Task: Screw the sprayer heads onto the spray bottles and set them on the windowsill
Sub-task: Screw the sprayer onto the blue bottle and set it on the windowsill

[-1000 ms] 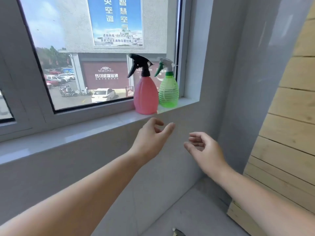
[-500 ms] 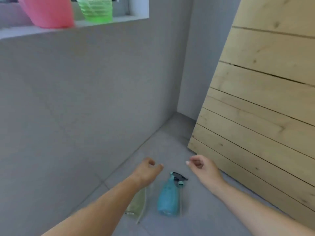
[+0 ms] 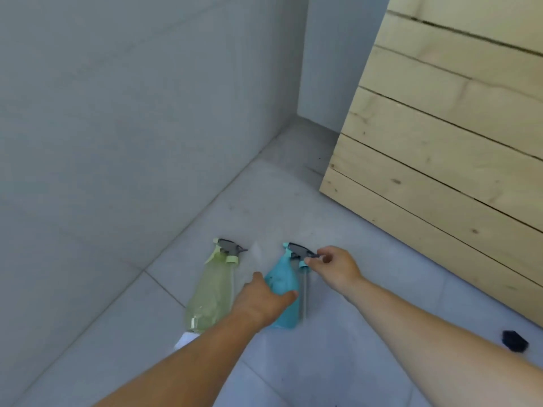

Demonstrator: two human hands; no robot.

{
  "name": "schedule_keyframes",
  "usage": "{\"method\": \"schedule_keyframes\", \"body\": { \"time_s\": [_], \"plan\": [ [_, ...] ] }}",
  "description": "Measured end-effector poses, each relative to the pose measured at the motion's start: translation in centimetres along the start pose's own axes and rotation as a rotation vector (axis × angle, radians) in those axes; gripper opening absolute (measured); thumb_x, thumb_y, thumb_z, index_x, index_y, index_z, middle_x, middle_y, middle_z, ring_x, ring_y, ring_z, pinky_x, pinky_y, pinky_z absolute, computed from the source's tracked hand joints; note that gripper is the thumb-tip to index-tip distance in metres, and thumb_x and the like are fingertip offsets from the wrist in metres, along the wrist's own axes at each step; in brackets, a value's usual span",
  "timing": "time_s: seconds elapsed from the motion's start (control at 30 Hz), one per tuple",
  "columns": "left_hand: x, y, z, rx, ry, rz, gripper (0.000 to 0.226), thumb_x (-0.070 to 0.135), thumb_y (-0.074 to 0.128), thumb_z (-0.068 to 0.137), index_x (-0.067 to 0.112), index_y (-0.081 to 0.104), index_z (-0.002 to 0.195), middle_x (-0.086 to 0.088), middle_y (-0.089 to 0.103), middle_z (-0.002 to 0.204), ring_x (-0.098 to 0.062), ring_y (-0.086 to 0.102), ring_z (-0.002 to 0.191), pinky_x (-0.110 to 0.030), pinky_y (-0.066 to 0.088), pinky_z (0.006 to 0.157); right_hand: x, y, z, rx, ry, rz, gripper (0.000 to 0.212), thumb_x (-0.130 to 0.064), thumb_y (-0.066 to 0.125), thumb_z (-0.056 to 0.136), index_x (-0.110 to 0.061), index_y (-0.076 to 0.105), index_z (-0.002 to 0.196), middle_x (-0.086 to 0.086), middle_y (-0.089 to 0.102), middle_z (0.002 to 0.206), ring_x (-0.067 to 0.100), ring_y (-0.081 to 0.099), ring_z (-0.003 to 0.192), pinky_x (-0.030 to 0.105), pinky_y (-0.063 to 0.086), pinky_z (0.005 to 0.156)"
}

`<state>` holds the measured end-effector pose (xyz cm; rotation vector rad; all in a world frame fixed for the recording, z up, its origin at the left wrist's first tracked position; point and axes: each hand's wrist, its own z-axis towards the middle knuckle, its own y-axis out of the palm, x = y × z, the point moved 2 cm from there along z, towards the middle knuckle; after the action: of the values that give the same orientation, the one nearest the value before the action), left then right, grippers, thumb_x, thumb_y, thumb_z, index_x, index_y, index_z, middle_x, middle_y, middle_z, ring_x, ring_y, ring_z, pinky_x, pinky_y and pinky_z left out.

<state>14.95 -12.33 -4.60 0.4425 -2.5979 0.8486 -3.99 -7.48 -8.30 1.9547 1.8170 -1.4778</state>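
While both bottles lie flat on the grey floor, the blue bottle is the one getting handled. The left hand is spread over its body, thumb across the lower part, and whether it's actually squeezing is hard to tell. The right hand is at the blue bottle's sprayer head, fingertips pinched right by the collar and trigger. The yellow bottle lies just left of the blue bottle, its own sprayer at its neck, untouched. A wooden panel leans to the right of the blue bottle, and the wall is off to its left.
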Motion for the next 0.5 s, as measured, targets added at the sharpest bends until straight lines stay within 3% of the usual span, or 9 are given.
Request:
{"method": "schedule_keyframes", "body": {
  "time_s": [0.17,0.27,0.33,0.4,0.5],
  "plan": [
    [-0.6,1.2,0.4,-0.045,-0.08,-0.21,0.07,0.057,0.08,0.076,0.019,0.048,0.125,-0.003,0.058,0.124,-0.026,0.062,0.108,-0.045,0.067,0.072,-0.7,1.7,2.5,0.023,-0.018,-0.123,0.044,-0.043,0.08,0.073,-0.012,0.069,0.102,0.006,0.067,0.102,0.023,0.067,0.093,0.031,0.054,0.079],
    [-0.9,1.4,0.6,-0.06,-0.099,-0.312,0.068,0.054,0.082,0.076,0.019,0.049,0.123,-0.002,0.059,0.121,-0.024,0.063,0.109,-0.041,0.067,0.067,-1.2,2.1,3.0,-0.003,0.015,-0.196,0.032,-0.041,0.08,0.069,-0.015,0.062,0.072,0.003,0.065,0.079,0.015,0.061,0.068,0.026,0.047,0.055],
    [-1.2,1.4,0.4,-0.072,-0.101,-0.375,0.065,0.051,0.083,0.076,0.02,0.049,0.121,0.0,0.059,0.116,-0.022,0.064,0.105,-0.036,0.066,0.06,-1.5,2.2,2.8,-0.032,0.046,-0.229,0.038,-0.04,0.081,0.067,-0.016,0.054,0.056,-0.001,0.057,0.06,0.012,0.054,0.054,0.024,0.04,0.048],
    [-1.4,1.5,0.3,-0.096,-0.099,-0.424,0.063,0.05,0.084,0.076,0.021,0.049,0.121,0.003,0.059,0.112,-0.019,0.066,0.101,-0.032,0.065,0.057,-1.2,1.9,2.8,-0.037,0.082,-0.217,0.036,-0.038,0.084,0.065,-0.014,0.057,0.057,0.001,0.058,0.06,0.017,0.058,0.059,0.028,0.046,0.056],
    [-1.9,1.3,-0.4,-0.114,-0.093,-0.487,0.061,0.047,0.084,0.078,0.021,0.049,0.121,0.002,0.061,0.114,-0.02,0.068,0.101,-0.034,0.066,0.063,-0.8,1.3,2.2,-0.056,0.105,-0.102,0.04,-0.034,0.089,0.061,-0.011,0.066,0.083,0.003,0.062,0.081,0.021,0.062,0.081,0.036,0.054,0.079]
  ]
}}
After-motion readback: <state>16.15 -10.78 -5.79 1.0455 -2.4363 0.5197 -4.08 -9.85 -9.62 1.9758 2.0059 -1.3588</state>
